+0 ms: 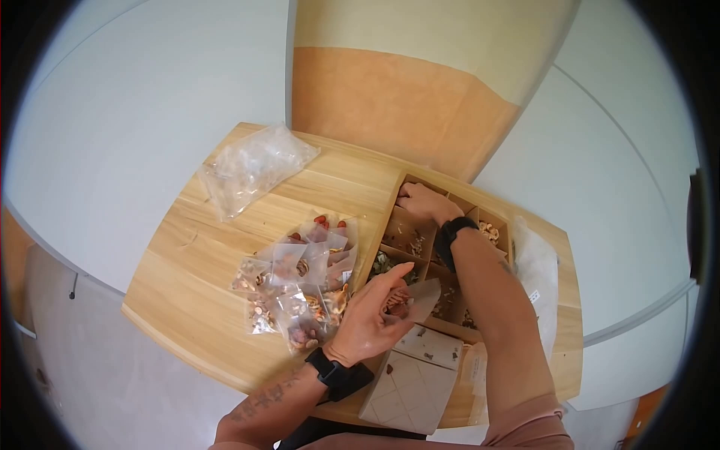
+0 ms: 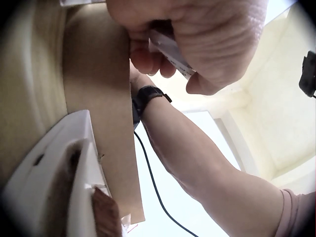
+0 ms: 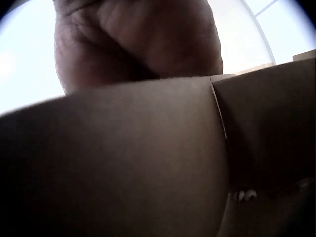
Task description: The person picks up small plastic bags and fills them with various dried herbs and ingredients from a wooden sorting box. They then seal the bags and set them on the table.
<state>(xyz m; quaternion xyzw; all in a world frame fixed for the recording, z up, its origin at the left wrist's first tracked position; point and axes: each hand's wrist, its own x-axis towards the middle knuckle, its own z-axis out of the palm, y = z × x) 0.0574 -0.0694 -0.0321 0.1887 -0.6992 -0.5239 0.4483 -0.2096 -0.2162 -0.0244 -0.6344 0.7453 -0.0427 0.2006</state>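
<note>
My left hand (image 1: 367,322) grips a small translucent bag (image 1: 424,300) that holds reddish-brown dried pieces. Its curled fingers and the bag's edge (image 2: 170,49) also show in the left wrist view, beside the cardboard wall (image 2: 98,74). The right hand (image 1: 426,202) reaches down into the far left compartment of a divided cardboard box (image 1: 388,225). Its fingertips are hidden by the box, and I cannot tell whether they hold anything. In the right wrist view the palm (image 3: 138,44) lies behind the box wall (image 3: 123,143). Other compartments hold dried pieces, such as pale slices (image 1: 489,231).
Several filled small bags (image 1: 300,304) lie heaped left of the box. A large clear plastic bag (image 1: 259,169) rests at the table's far left. White plastic (image 1: 536,277) lies along the box's right side. Near the front edge is a white tile-patterned box (image 1: 411,386).
</note>
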